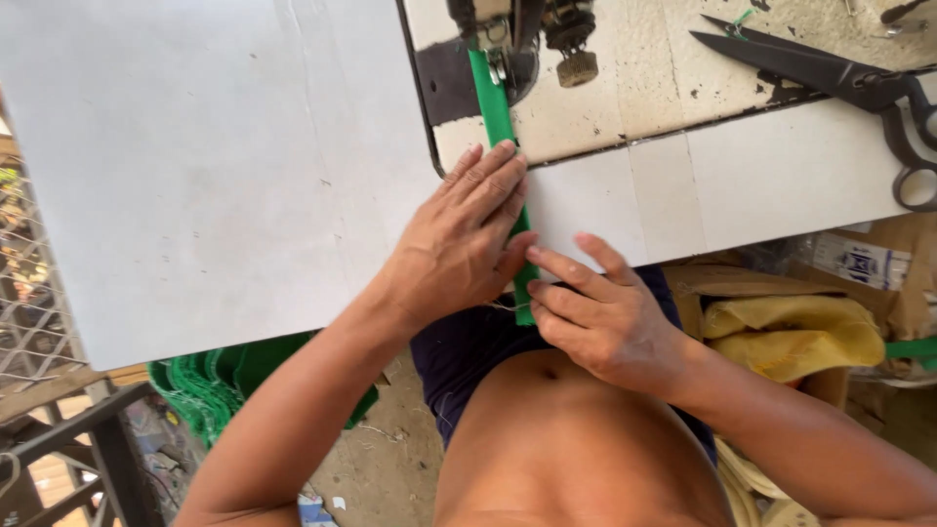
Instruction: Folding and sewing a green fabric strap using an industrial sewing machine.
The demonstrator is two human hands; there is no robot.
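A narrow green fabric strip runs from the sewing machine's presser foot down across the white table to its near edge. My left hand lies flat on the strip, fingers together, pressing it to the table. My right hand pinches the strip's near end at the table edge, close against my left hand. Part of the strip is hidden under my left hand.
Large black scissors lie at the far right of the machine bed. A pile of green fabric sits on the floor to the left. Yellow cloth in a cardboard box stands at the right. A metal frame is lower left.
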